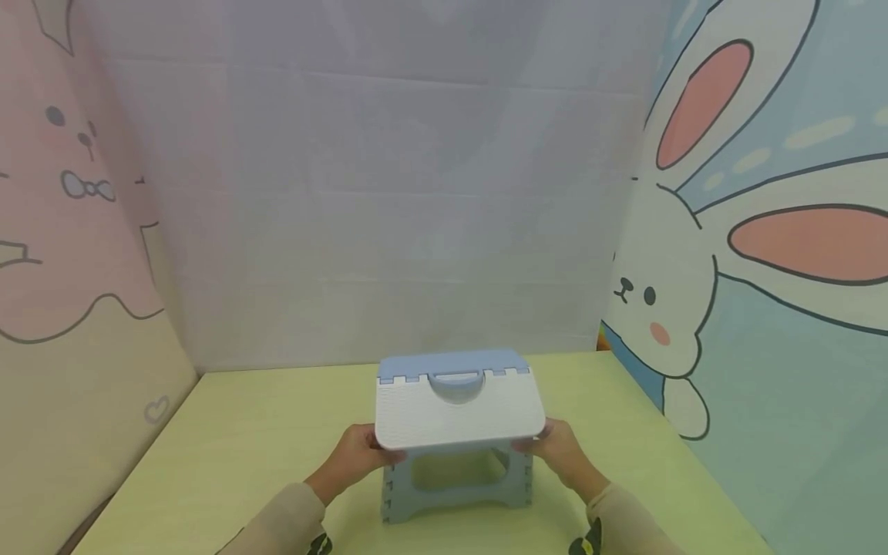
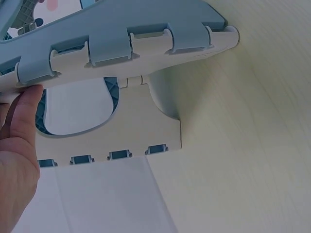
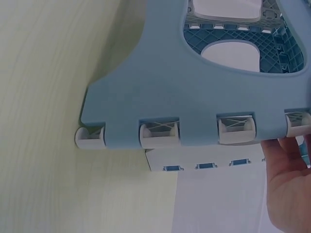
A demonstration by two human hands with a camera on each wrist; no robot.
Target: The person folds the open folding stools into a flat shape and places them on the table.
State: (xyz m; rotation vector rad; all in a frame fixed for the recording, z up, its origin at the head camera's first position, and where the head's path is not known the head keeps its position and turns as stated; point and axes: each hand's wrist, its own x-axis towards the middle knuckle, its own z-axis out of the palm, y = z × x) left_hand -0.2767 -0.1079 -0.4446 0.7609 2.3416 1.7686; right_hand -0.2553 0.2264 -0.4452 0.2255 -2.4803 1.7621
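A folding step stool (image 1: 458, 420) stands on the table in the head view, its white and light-blue top tilted toward me and its legs spread below. The blue strip with a looped carry handle (image 1: 456, 381) runs across the top. My left hand (image 1: 355, 455) grips the stool's left side just under the top, thumb toward the front. On the opposite side my right hand (image 1: 560, 451) holds it the same way. Both wrist views show hinged joints along the stool's side panels, with fingers at the edge; the remaining fingertips are hidden behind the plastic.
The pale yellow-green tabletop (image 1: 270, 408) spreads around the stool. A white sheet (image 1: 409, 216) hangs at the back. Cartoon-printed panels flank the table, a pink and cream one (image 1: 69, 254) at left and a blue rabbit one (image 1: 784, 385) at right.
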